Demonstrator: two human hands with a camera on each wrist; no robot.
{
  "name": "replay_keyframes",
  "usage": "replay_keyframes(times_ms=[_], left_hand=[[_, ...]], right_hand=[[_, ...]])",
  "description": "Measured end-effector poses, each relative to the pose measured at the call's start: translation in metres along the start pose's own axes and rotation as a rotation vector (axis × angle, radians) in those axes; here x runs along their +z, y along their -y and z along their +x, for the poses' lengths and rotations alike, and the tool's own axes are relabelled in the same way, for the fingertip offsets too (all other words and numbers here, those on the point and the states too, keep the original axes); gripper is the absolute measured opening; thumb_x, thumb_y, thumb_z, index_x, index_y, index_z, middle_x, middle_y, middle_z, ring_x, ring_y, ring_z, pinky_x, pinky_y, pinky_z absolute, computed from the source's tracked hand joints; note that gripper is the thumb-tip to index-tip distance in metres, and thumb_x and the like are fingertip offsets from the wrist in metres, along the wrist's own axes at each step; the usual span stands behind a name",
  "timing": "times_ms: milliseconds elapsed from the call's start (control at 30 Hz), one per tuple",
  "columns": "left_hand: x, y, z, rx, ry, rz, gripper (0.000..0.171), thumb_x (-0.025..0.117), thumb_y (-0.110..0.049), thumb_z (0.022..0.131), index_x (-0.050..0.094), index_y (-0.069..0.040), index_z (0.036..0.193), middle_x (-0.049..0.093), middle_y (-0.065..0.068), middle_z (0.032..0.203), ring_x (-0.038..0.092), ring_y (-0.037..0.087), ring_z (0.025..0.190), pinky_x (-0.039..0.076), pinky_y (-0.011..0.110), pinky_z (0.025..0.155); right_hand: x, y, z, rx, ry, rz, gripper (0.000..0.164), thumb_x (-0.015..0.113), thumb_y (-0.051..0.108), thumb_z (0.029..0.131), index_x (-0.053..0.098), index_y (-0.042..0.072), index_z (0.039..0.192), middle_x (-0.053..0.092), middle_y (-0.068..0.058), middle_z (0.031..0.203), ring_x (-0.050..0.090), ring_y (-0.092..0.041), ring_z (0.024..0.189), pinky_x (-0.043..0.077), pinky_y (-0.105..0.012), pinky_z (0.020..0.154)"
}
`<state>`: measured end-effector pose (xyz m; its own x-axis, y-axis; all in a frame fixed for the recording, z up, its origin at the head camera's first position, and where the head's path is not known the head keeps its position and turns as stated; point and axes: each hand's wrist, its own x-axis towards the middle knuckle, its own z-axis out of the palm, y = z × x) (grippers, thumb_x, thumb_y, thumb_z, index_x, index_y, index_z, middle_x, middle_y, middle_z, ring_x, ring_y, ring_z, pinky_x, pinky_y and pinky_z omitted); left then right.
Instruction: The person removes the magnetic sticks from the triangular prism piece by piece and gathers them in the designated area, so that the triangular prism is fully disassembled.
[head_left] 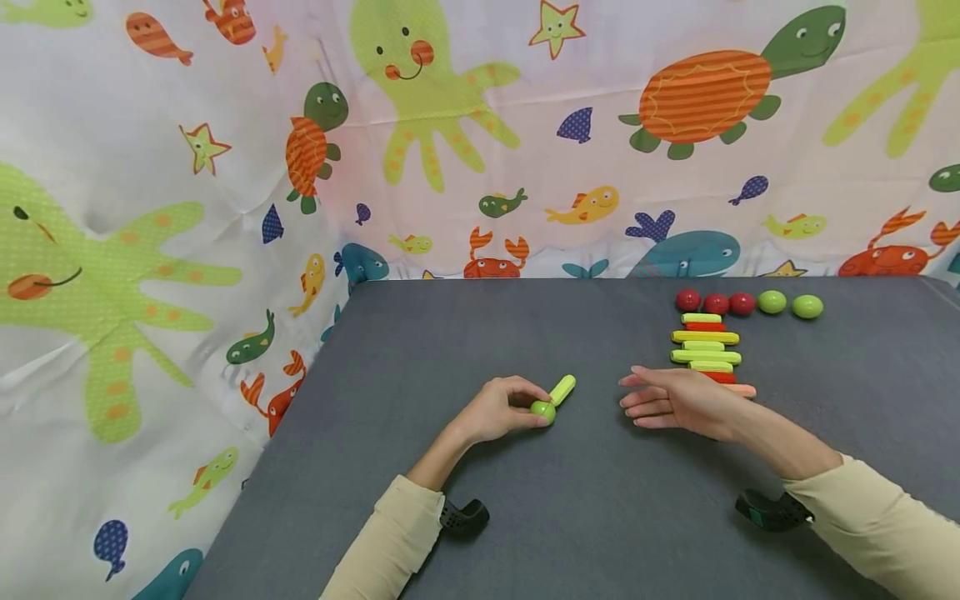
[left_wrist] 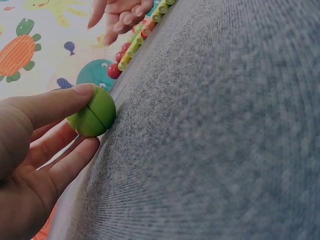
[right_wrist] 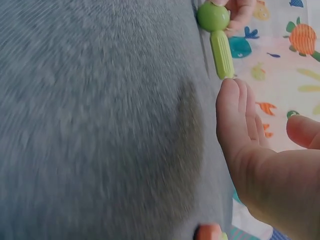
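A green ball [head_left: 543, 412] sits between the thumb and fingers of my left hand [head_left: 501, 410], which pinches it at the tabletop. In the left wrist view, grooves cross the ball [left_wrist: 95, 114]. A light green ribbed rod [head_left: 562, 390] meets the ball's far side and points away to the right; I cannot tell whether the two are joined. To the right, my right hand [head_left: 690, 403] holds nothing, its fingers extended toward the rod with a gap between. In the right wrist view the rod [right_wrist: 222, 55] lies beyond those fingertips.
Behind the right hand lies a column of yellow, green and red rods [head_left: 705, 357], with a peach rod [head_left: 744, 390] nearest. Red balls [head_left: 716, 304] and green balls [head_left: 807, 307] line up at the table's back edge. A sea-animal curtain [head_left: 465, 208] borders the grey table [head_left: 360, 367].
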<state>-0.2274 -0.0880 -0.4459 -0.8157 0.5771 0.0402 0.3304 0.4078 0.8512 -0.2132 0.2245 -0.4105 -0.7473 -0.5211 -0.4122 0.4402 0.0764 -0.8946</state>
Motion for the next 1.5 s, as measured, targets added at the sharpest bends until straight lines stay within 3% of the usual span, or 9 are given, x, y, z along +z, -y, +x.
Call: replay_keyframes(times_ms=[167, 467, 700, 900, 1067, 1500], left_hand=[[0.0, 0.002, 0.001, 0.002, 0.005, -0.001, 0.028, 0.077, -0.009, 0.08, 0.071, -0.008, 0.108, 0.063, -0.001, 0.103, 0.06, 0.007, 0.094, 0.048, 0.022, 0.081], [0.0, 0.002, 0.001, 0.01, 0.002, -0.029, 0.028, 0.077, -0.008, 0.08, 0.071, -0.006, 0.107, 0.063, 0.004, 0.103, 0.061, 0.014, 0.096, 0.049, 0.023, 0.081], [0.0, -0.003, -0.001, 0.005, 0.004, -0.027, 0.027, 0.076, -0.006, 0.081, 0.071, -0.005, 0.108, 0.063, 0.002, 0.102, 0.061, 0.01, 0.095, 0.05, 0.023, 0.081], [0.0, -0.004, -0.001, 0.012, 0.004, -0.045, 0.028, 0.076, -0.003, 0.081, 0.07, -0.002, 0.108, 0.063, 0.008, 0.104, 0.062, 0.018, 0.098, 0.05, 0.026, 0.082], [0.001, 0.001, 0.002, 0.01, 0.0, -0.063, 0.028, 0.077, -0.003, 0.079, 0.071, -0.004, 0.106, 0.062, 0.001, 0.101, 0.06, 0.008, 0.094, 0.051, 0.024, 0.081], [0.003, 0.003, 0.003, 0.023, 0.001, -0.115, 0.029, 0.078, 0.001, 0.076, 0.07, -0.002, 0.104, 0.061, 0.002, 0.102, 0.061, 0.009, 0.096, 0.051, 0.024, 0.08]], right_hand=[[0.008, -0.003, 0.013, 0.01, -0.004, 0.04, 0.066, 0.043, 0.038, 0.102, 0.028, -0.012, 0.142, 0.061, -0.013, 0.116, 0.06, -0.024, 0.104, 0.046, -0.038, 0.093], [0.025, -0.006, 0.034, 0.014, -0.047, 0.162, 0.063, 0.044, 0.034, 0.102, 0.027, -0.012, 0.143, 0.061, -0.016, 0.119, 0.061, -0.023, 0.106, 0.046, -0.037, 0.094], [0.039, -0.009, 0.05, -0.014, -0.045, 0.175, 0.061, 0.042, 0.031, 0.103, 0.024, -0.013, 0.143, 0.057, -0.019, 0.123, 0.06, -0.024, 0.108, 0.044, -0.037, 0.095], [0.049, -0.01, 0.06, -0.022, -0.065, 0.226, 0.052, 0.041, 0.024, 0.104, 0.026, -0.009, 0.142, 0.059, -0.017, 0.114, 0.062, -0.024, 0.104, 0.045, -0.037, 0.094], [0.056, -0.01, 0.066, -0.018, -0.088, 0.277, 0.043, 0.042, 0.02, 0.104, 0.031, -0.007, 0.136, 0.059, -0.016, 0.109, 0.064, -0.022, 0.097, 0.047, -0.036, 0.092], [0.063, -0.013, 0.073, -0.04, -0.032, 0.273, 0.054, 0.043, 0.026, 0.104, 0.031, -0.012, 0.141, 0.064, -0.009, 0.1, 0.065, -0.017, 0.092, 0.049, -0.032, 0.088]])
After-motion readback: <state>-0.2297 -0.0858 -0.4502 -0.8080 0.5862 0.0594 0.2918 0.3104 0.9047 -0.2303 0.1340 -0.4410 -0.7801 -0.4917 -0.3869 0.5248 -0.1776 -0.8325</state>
